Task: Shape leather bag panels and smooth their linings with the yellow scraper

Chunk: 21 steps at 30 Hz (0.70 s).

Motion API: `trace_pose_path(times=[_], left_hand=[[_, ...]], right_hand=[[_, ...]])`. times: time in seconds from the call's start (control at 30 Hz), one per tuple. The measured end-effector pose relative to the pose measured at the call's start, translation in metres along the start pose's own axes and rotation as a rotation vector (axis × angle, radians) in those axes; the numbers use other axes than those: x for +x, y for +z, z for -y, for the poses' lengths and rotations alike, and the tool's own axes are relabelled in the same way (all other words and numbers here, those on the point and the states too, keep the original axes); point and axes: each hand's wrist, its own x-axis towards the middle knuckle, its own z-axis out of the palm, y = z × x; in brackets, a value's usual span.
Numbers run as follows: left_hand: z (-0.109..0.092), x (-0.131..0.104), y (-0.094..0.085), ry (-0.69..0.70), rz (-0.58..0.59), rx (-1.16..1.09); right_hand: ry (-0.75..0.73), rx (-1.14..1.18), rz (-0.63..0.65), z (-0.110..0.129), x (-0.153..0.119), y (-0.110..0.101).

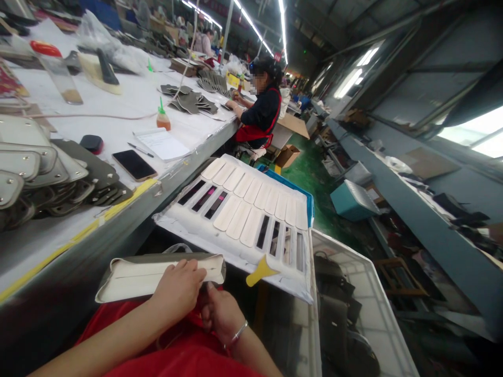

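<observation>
A long cream-lined piece with a grey-green edge (135, 277) lies across my lap, its rim folded up at both ends. My left hand (183, 285) rests on its right part, fingers bent and pressed on the cream surface. Just below the piece's right end is my right hand (223, 314), its fingers curled and the thumb up near the edge; what they hold, if anything, is hidden. Beyond my hands, a white slotted tray (196, 222) carries rows of cream oval strips (239, 222), with several slots showing dark. A yellow tool (261, 270) sits on its near edge.
On the left table (188, 170) are a phone (134, 164), a notebook (163, 142), a glue bottle (163, 119) and stacked grey pieces (23, 162). A white crate (365, 277) with dark pieces stands at right. A person in a red apron (259, 112) works farther along.
</observation>
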Motion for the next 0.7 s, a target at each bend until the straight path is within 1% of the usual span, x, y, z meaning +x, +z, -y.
trace_pose_path(times=[0.07,0.13,0.23,0.3,0.33,0.4,0.47,0.5,0.6,0.7], left_hand=[[0.002,0.001,0.002,0.006,-0.016,-0.007],[0.010,-0.002,0.004,0.001,-0.043,-0.055],[0.036,-0.014,0.004,-0.020,-0.143,-0.225],[0.056,-0.026,0.001,-0.002,-0.207,-0.272],[0.065,-0.032,-0.001,0.022,-0.205,-0.260],[0.075,-0.040,-0.004,0.076,-0.132,-0.206],[0.077,-0.044,-0.004,0.111,-0.049,-0.157],[0.076,-0.043,-0.003,0.121,-0.030,-0.131],[0.070,-0.040,0.003,0.136,-0.040,-0.049],[0.068,-0.037,0.006,0.112,-0.073,0.030]], right_hand=[[0.021,0.141,0.013,-0.002,0.001,0.006],[0.033,0.205,0.018,-0.002,0.002,0.011],[0.007,0.240,0.020,-0.001,0.000,0.014],[-0.020,0.255,0.007,0.000,-0.001,0.016],[-0.030,0.257,0.000,0.000,-0.002,0.016],[-0.038,0.252,-0.019,0.001,-0.003,0.019],[-0.050,0.239,-0.049,0.002,-0.004,0.023],[-0.057,0.232,-0.068,0.002,-0.005,0.025],[-0.088,0.214,-0.103,0.004,-0.006,0.032],[-0.099,0.198,-0.096,0.007,-0.004,0.039]])
